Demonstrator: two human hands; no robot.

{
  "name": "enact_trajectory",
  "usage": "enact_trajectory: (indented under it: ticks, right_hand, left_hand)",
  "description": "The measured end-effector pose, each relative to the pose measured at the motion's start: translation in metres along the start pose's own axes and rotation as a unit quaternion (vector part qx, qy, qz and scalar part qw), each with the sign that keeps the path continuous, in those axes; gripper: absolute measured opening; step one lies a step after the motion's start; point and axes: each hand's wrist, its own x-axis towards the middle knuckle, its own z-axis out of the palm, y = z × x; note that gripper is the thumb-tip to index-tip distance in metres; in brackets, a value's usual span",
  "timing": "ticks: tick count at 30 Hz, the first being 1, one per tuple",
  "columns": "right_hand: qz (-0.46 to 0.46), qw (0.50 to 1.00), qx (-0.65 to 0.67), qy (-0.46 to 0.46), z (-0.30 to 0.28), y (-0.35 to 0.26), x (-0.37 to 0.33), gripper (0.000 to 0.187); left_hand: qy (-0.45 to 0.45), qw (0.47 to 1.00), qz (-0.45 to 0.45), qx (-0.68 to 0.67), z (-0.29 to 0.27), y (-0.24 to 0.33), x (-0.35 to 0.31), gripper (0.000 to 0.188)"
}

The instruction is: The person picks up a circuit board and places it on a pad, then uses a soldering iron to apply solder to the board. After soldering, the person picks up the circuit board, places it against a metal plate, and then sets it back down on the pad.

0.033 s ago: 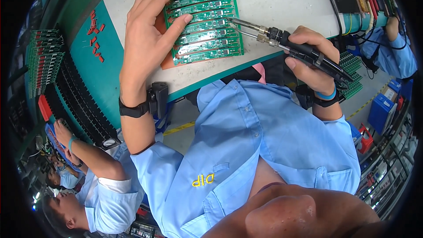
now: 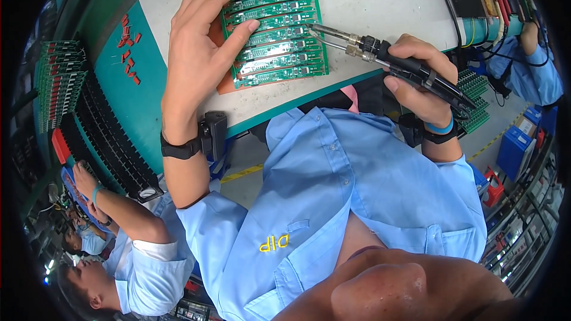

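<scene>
A green panel of several narrow circuit boards (image 2: 279,35) lies on the white work surface, with an orange-brown piece showing under its left edge. My left hand (image 2: 202,38) rests on the panel's left side, fingers stretched out and the thumb apart from them. In my right hand (image 2: 423,74) is a black soldering iron (image 2: 410,66) with a thin metal feed tube beside its barrel. Its tip reaches the right part of a middle strip; whether it touches is too small to tell.
Small red components (image 2: 126,53) are scattered on the green mat at the left. Beyond them stand a stack of green boards (image 2: 59,86) and a black conveyor (image 2: 113,125). A co-worker's arm (image 2: 128,211) is at lower left. Cables (image 2: 449,0) run down at upper right.
</scene>
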Motion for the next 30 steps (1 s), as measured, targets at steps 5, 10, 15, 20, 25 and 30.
enact_trajectory:
  ticks: [5,10,15,20,25,30]
  right_hand:
    - [0.006,1.000,-0.011,-0.002,0.002,0.000,0.005,0.040]
    - [0.018,1.000,-0.014,-0.006,0.004,0.000,0.009,0.039]
    - [0.002,0.999,-0.024,-0.021,0.003,0.001,0.011,0.038]
    - [0.003,0.999,-0.038,-0.038,-0.001,-0.002,0.013,0.038]
    - [-0.001,0.999,-0.036,-0.014,-0.002,-0.002,0.015,0.039]
    - [-0.008,0.999,-0.034,0.012,0.000,0.000,0.020,0.040]
  left_hand:
    - [0.001,1.000,0.002,-0.003,0.000,0.001,0.001,0.044]
    - [-0.002,1.000,0.000,0.002,0.000,0.002,0.000,0.044]
    - [-0.005,1.000,0.000,0.005,-0.001,0.002,0.001,0.044]
    - [-0.003,1.000,-0.004,0.007,-0.001,0.002,0.000,0.044]
    - [-0.002,1.000,-0.006,-0.001,-0.001,0.003,0.000,0.044]
    - [-0.007,1.000,-0.011,0.010,-0.001,0.003,0.000,0.044]
